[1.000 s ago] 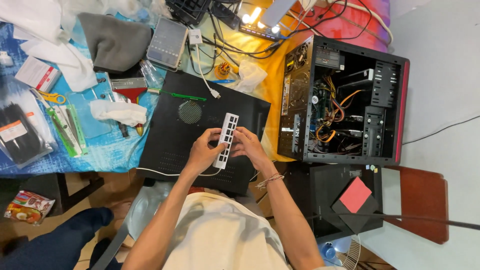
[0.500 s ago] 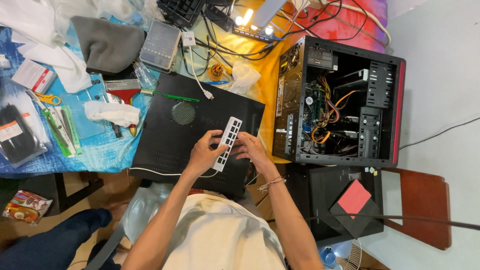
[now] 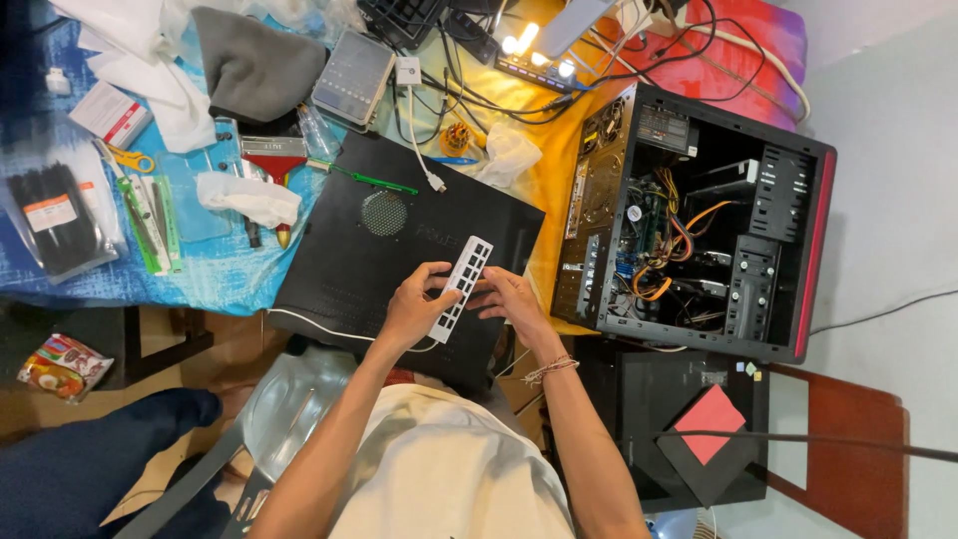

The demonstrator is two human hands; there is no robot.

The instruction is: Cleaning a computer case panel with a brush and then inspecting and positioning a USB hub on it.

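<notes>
I see my left hand and right hand both closed on a long white multi-port hub, the left gripping its near end, the right pinching its side. The hub lies tilted between them, just above a black case side panel that sits under both hands. A thin white cable trails off left of my left hand along the panel's edge. Just right of my right hand stands the open computer case, its orange wiring showing; it crowds that side closely. Beyond the hands, past the panel's round vent, a white plug lead and a crumpled white bag lie on the yellow cloth. Far left of my left hand are a wad of white tissue, green strips and a bag of black cable ties.
</notes>
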